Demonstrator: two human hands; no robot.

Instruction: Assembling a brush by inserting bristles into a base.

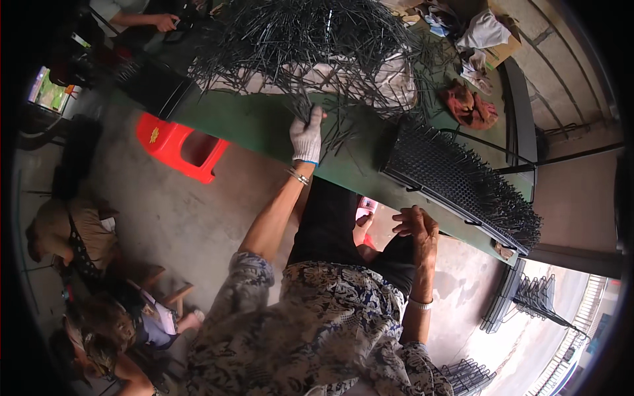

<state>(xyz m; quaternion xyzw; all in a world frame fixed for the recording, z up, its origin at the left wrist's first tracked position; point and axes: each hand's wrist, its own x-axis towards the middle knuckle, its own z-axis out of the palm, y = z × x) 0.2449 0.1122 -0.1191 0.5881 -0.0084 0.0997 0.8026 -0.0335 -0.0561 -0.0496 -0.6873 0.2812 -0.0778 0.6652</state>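
Note:
My left hand (306, 136), in a white knit glove, is closed around a small bunch of thin black rods (301, 106) at the near edge of the heap. That large tangled heap of black rods (297, 39) lies on pale sheeting across the green table (251, 122). Bare and with its fingers bent but apart, my right hand (421, 226) hovers just off the table's front edge. Nothing shows in it. Close by, to its upper right, stands a black perforated rack (429, 158) with many rods upright in its holes.
A red plastic stool (178, 146) stands under the table's left part. Another black rack (155, 86) sits at the table's left end, near another person's hand (165, 22). A reddish cloth (470, 105) lies at the right. People sit at lower left; wire racks (528, 297) stand lower right.

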